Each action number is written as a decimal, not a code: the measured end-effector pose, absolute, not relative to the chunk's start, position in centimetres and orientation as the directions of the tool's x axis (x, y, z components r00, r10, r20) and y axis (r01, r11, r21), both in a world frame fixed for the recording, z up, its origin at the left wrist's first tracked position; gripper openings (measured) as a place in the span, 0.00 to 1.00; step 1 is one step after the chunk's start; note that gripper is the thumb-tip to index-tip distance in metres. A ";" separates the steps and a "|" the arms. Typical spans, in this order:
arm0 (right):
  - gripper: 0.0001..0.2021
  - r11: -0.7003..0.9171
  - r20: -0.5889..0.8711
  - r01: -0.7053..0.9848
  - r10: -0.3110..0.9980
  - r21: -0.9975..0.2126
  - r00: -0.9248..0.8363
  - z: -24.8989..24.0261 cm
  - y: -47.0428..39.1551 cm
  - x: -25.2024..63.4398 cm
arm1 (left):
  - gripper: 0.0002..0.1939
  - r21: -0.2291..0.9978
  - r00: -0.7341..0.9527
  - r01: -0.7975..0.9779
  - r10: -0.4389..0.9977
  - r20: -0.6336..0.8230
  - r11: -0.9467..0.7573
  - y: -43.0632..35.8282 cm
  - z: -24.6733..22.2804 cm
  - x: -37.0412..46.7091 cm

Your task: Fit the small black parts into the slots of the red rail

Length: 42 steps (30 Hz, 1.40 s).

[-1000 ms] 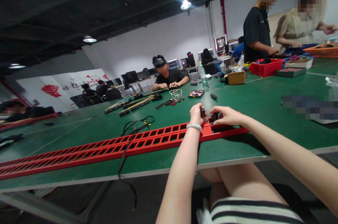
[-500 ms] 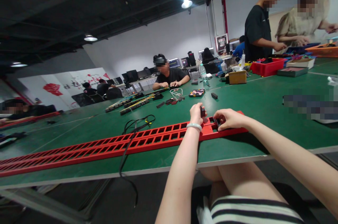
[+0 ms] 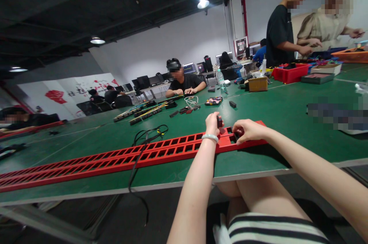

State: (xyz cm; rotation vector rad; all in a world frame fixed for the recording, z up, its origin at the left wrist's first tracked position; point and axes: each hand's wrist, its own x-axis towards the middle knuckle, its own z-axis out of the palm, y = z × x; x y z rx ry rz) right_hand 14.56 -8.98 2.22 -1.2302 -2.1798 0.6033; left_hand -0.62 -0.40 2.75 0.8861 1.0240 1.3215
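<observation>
A long red slotted frame [image 3: 115, 160] lies along the near side of the green table, with two rows of openings. My left hand [image 3: 212, 124] is closed round a small black block [image 3: 220, 122] just above the frame's right part. At the frame's right end, my right hand [image 3: 247, 130] pinches a small dark part [image 3: 237, 134] at an opening; the fingers hide most of it. A black cable [image 3: 141, 156] lies across the frame and hangs over the table's front edge.
Beyond the frame are a small black piece [image 3: 232, 104], a patterned box [image 3: 214, 101], a white cable [image 3: 192, 102] and a bottle [image 3: 221, 79]. A red bin [image 3: 290, 73] and a cardboard box [image 3: 258, 84] stand at the right back. Several people work around the table.
Both my hands stay nearly in place, the right one still at the frame's end opening. The view shifts slightly. At the far right, a standing person's hands have moved.
</observation>
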 end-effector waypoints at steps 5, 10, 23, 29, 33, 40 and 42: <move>0.24 0.490 0.246 0.624 0.864 -0.608 -0.439 2.4 -9.0 14.6 | 0.09 0.951 -0.030 -0.303 0.997 -0.076 0.064 -0.4 2.8 -0.6; 0.23 0.486 0.240 0.627 0.866 -0.609 -0.438 2.6 -9.1 14.6 | 0.09 0.940 -0.030 -0.331 0.995 -0.095 0.080 -0.5 2.9 -0.6; 0.23 0.439 0.202 0.605 0.885 -0.665 -0.420 1.8 -8.4 14.5 | 0.09 0.966 -0.023 -0.248 0.997 -0.075 0.067 -0.9 3.1 -0.5; 0.24 0.418 0.187 0.590 0.891 -0.691 -0.414 1.4 -8.1 14.5 | 0.09 0.969 -0.026 -0.239 0.998 -0.064 0.055 -1.1 3.3 -0.4; 0.25 0.401 0.168 0.584 0.896 -0.706 -0.412 1.5 -8.1 14.4 | 0.09 0.968 -0.025 -0.244 0.998 -0.065 0.057 -1.1 3.3 -0.4; 0.26 0.389 0.143 0.611 0.900 -0.690 -0.412 1.8 -8.2 14.4 | 0.08 0.972 -0.013 -0.232 0.999 -0.047 0.043 -1.0 3.2 -0.4; 0.26 0.399 0.141 0.612 0.894 -0.683 -0.426 1.9 -8.1 14.4 | 0.08 0.973 -0.015 -0.226 0.999 -0.045 0.040 -1.0 3.2 -0.4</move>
